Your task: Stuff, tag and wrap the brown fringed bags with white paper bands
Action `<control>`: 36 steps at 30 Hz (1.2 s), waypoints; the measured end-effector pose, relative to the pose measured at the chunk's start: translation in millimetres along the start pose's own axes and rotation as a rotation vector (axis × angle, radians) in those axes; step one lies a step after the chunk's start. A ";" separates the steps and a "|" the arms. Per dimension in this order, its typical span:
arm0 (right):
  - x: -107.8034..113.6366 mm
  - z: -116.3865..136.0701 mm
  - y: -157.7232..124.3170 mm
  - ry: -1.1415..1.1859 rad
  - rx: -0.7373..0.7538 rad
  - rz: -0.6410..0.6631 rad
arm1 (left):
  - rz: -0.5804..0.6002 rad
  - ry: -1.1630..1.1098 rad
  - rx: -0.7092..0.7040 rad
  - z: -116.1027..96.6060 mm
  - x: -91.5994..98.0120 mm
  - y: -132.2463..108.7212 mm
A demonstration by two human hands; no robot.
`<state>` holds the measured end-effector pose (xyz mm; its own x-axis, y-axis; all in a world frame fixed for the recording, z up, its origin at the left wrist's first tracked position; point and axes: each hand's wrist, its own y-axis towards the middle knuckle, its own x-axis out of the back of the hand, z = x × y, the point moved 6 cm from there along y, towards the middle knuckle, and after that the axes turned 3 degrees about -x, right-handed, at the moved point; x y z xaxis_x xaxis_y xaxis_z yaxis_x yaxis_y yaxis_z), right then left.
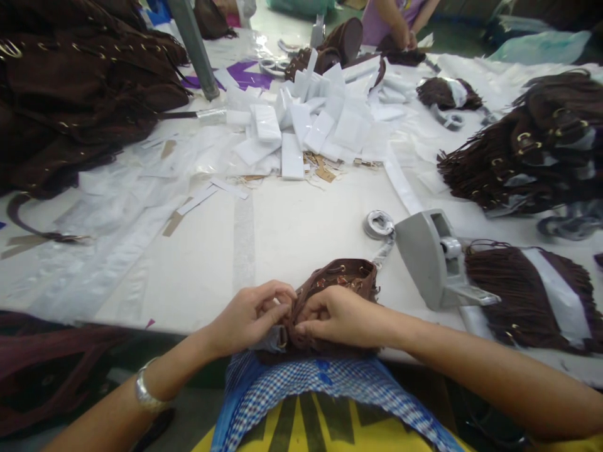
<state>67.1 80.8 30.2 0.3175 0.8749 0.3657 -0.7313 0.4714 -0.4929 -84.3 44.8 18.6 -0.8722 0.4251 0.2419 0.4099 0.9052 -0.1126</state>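
Note:
A small brown drawstring bag (348, 271) with metal eyelets lies at the table's front edge, close against my body, its mouth facing away from me. My left hand (259, 314) pinches at the left side of the bag, thumb and fingertips together. My right hand (330, 314) lies over the bag's near part, its fingers closed on the brown material. Just below my left fingers, a strap end wrapped in clear plastic (272, 340) shows beside a metal ring. My right hand and forearm cover much of the bag.
To the right stand a grey tape dispenser (426, 257) and wrapped fringed bundles (532, 289). A roll of wrapped strap (379, 224) lies beyond the bag. White packets (311, 119) are heaped mid-table. Brown bags (85, 81) pile up left, near a metal post (195, 50). Another person (391, 22) works opposite.

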 end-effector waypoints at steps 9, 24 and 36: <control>-6.8 14.2 -14.9 -0.160 0.052 -0.420 | 0.232 0.622 -0.491 -26.6 9.1 38.9; -1.4 10.1 -51.2 -0.052 0.558 -0.543 | 0.367 0.677 -0.673 -21.2 15.8 82.7; 42.5 -11.9 -57.8 -0.324 0.368 -0.423 | 0.387 0.446 -0.223 -46.5 29.3 59.3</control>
<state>130.1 92.1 64.8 0.4672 0.5166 0.7175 -0.7602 0.6491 0.0277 -73.1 110.9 63.9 -0.4743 0.6370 0.6076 0.7614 0.6433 -0.0800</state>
